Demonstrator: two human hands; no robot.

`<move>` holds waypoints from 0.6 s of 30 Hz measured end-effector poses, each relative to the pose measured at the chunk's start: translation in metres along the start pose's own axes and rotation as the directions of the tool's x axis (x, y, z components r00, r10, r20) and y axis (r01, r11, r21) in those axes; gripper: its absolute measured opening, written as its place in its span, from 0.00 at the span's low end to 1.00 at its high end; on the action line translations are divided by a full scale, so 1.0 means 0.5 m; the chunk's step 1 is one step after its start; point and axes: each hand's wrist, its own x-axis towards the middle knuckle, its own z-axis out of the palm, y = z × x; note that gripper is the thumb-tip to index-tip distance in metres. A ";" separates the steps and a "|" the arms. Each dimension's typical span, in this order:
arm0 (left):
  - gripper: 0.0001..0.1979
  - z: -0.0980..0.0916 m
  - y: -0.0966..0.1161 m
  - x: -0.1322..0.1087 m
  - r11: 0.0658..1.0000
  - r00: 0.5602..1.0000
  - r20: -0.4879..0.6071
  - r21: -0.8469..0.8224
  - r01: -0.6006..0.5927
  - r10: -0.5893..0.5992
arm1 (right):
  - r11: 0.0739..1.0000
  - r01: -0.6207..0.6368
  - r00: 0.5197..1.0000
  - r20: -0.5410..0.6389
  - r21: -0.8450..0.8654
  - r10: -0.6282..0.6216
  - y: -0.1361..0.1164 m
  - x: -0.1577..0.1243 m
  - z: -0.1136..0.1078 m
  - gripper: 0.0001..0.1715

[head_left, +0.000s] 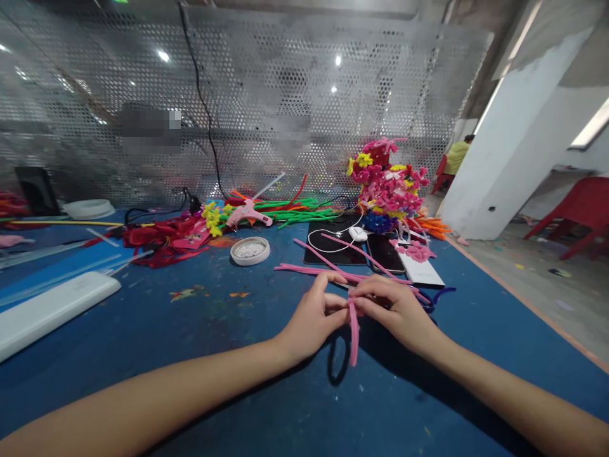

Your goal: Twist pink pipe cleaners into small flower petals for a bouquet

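Between my two hands, over the blue table, is a pink pipe cleaner [354, 336], its bent length hanging down toward me. My left hand [316, 311] pinches it from the left, thumb and fingers brought together. From the other side, the thumb and fingertips of my right hand [390, 308] close on the same pipe cleaner near its top. The exact contact is partly hidden by the fingers. Just beyond my hands lie several loose straight pink pipe cleaners [309, 270]. A dark blue pipe cleaner [443, 294] shows beside my right hand.
Behind are a dish of small beads [250, 251], a pink glue gun [248, 214], green pipe cleaners [295, 209] and a heap of fuzzy flowers [392, 184]. A black tablet [328, 251], a phone [386, 252] and a white box [422, 270] lie ahead. A long white case [57, 311] is at left.
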 end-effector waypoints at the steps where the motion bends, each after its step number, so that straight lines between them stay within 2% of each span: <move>1: 0.18 0.000 0.001 -0.001 1.000 1.000 -0.008 -0.006 0.005 -0.005 | 1.000 -0.007 1.000 0.014 0.018 0.007 0.000 0.000 0.002 0.08; 4: 0.20 -0.005 0.006 -0.003 0.999 1.000 -0.013 0.034 0.001 0.000 | 0.992 -0.083 0.996 0.030 0.096 0.081 -0.005 -0.003 0.004 0.07; 7: 0.16 -0.012 0.018 -0.005 0.963 0.996 -0.001 0.254 -0.086 0.089 | 0.949 -0.175 0.985 0.050 0.262 0.168 -0.013 -0.004 0.003 0.08; 10: 0.14 -0.021 0.029 -0.005 0.857 0.978 0.018 0.479 -0.192 0.210 | 0.827 -0.307 0.952 0.138 0.470 0.275 -0.019 -0.007 0.007 0.11; 13: 0.11 -0.029 0.031 -0.005 0.745 0.954 0.100 0.603 -0.284 0.282 | 0.662 -0.421 0.907 0.260 0.620 0.333 -0.023 -0.013 0.016 0.13; 18: 0.10 -0.044 0.035 -0.004 0.503 0.916 0.257 0.774 -0.386 0.308 | 0.476 -0.469 0.878 0.332 0.744 0.346 -0.026 -0.019 0.029 0.12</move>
